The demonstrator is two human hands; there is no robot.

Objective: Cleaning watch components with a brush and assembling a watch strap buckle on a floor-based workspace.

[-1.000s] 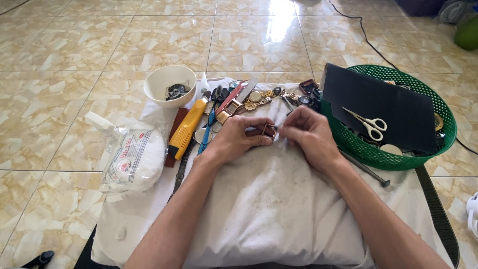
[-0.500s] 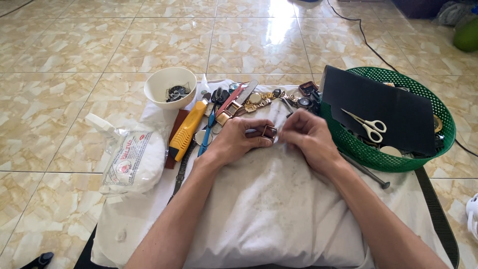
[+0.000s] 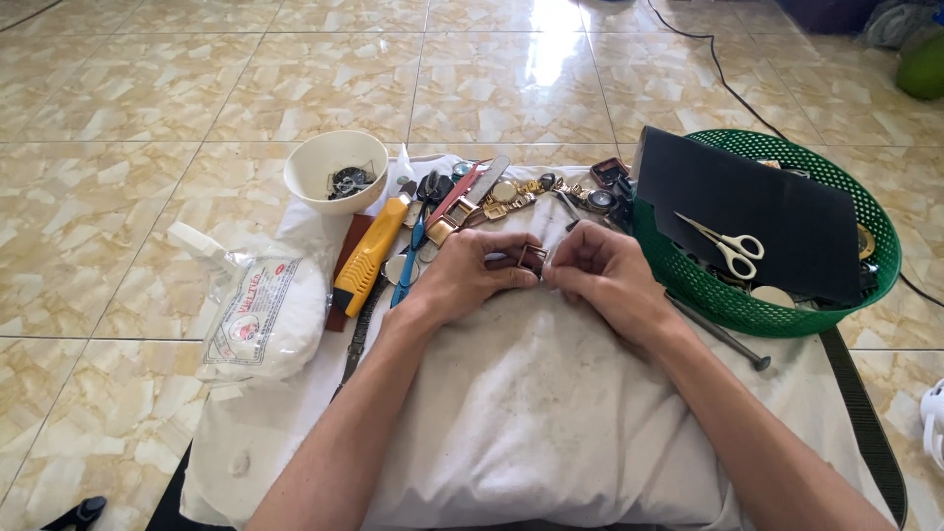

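Though part-hidden, watch case apparently lengthwise left-right.

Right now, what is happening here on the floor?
A person sits at a white cushion and holds a small brown watch piece between the left hand and the right hand. Above the hands lie more watches, a yellow utility knife and a white bowl. A green basket with white-handled scissors stands at the right.
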